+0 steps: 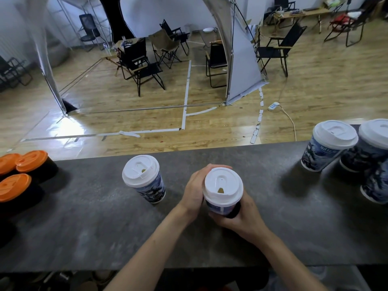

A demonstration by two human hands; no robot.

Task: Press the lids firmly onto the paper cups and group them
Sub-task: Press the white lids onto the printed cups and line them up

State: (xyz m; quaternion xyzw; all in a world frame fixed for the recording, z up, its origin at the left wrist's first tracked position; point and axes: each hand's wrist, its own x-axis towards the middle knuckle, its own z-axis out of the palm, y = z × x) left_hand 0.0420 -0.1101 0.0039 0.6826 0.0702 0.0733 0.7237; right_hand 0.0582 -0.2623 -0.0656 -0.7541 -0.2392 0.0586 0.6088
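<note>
One lidded paper cup point(218, 208) is held at the desk's point(105, 227) middle, the left hand point(194, 189) curled round its side, the right hand point(241, 217) gripping its base. A second cup point(147, 181) stands just left.

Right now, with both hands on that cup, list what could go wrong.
Brown shows through the lid of the held cup; if that is drink, squeezing with the left hand and right hand might force it out.
The lone cup stands beside the left hand; a swing could tip it.
The grouped cups sit near the far edge of the counter; a bump might push one off.
</note>
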